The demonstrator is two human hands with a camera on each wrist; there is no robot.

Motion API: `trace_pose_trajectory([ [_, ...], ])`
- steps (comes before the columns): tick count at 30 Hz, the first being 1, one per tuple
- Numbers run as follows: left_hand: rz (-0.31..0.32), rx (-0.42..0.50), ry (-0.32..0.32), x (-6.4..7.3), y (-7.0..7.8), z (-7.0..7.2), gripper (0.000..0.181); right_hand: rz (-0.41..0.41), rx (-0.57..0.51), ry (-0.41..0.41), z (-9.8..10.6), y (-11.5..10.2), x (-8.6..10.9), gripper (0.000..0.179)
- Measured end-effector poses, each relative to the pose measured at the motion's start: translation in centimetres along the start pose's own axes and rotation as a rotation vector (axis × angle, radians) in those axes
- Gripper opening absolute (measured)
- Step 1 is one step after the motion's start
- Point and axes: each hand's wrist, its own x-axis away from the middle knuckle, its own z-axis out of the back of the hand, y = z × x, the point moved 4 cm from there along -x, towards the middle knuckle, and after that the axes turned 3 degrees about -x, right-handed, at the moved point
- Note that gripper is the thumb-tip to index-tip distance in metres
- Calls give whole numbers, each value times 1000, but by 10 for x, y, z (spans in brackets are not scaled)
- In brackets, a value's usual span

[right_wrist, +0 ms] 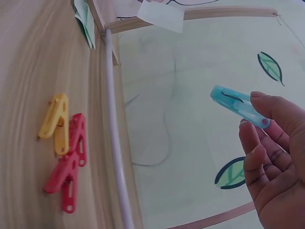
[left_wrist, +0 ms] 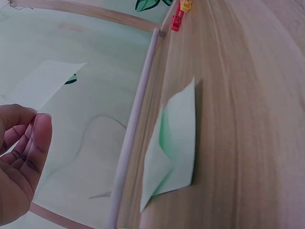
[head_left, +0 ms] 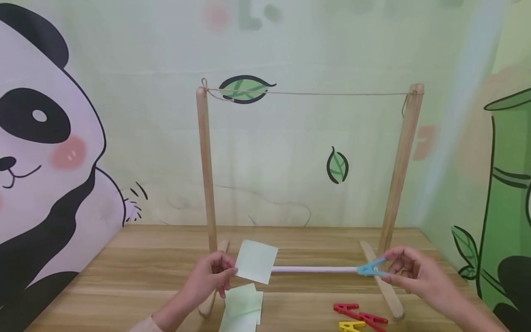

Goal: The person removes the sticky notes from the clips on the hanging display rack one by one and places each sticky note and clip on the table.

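My left hand pinches a pale green square of paper by its left edge, raised over the table. In the left wrist view the same paper stands up from thumb and fingertip. My right hand holds a light blue clothespin by its handle ends, its nose pointing left. The right wrist view shows that clothespin between thumb and fingers. More pale green sheets lie on the table below the left hand, one curled up in the left wrist view.
Two red clothespins and a yellow one lie at the front right. A string spans two wooden posts, joined low down by a pale rod. Behind the wooden table is a painted wall.
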Motion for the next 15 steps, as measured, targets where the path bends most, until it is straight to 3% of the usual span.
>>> trace_pose_trajectory([
  [4,28,-1,-5,6,-9,-2,17,-63,-15,-8,-9,8,9,25],
  [10,68,-14,-26,16,-20,-6,16,-199,-82,-104,-21,25,22,29],
  [15,99,38,-69,25,-31,-9,18,-319,-90,-121,-29,36,33,38],
])
